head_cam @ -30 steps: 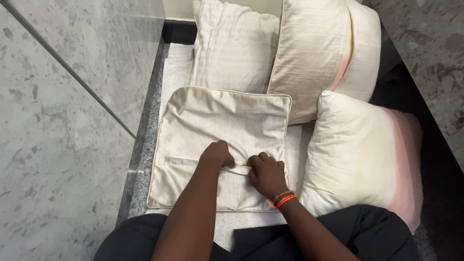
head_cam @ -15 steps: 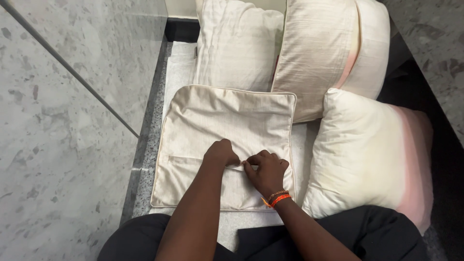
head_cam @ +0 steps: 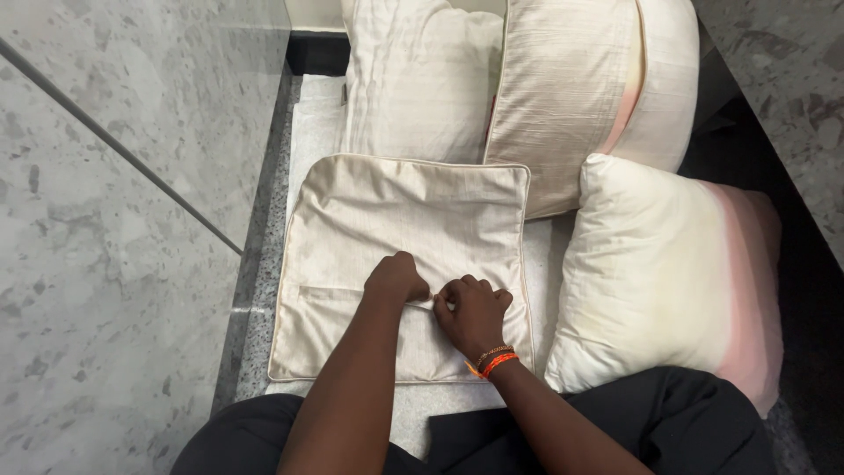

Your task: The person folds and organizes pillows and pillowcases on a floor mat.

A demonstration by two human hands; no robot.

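A flat beige cushion cover [head_cam: 404,229] lies in front of me on a pale bench surface. My left hand [head_cam: 397,280] and my right hand [head_cam: 473,312] meet near the lower middle of the cover. Both pinch the fabric along a horizontal seam or opening [head_cam: 334,295] that crosses the cover. An orange band [head_cam: 495,361] circles my right wrist. What lies between the fingertips is hidden by the fingers.
A plump cream pillow with a pink edge [head_cam: 668,273] lies to the right. Two more pillows [head_cam: 422,79] [head_cam: 571,97] lean at the back. A grey marble wall [head_cam: 105,220] runs along the left, a dark gap [head_cam: 809,290] on the right. My dark-trousered lap [head_cam: 651,431] is below.
My hands have stayed together at the cover's seam, with the right fingers shifting slightly. The view has drifted a little; the cover and pillows lie as before.
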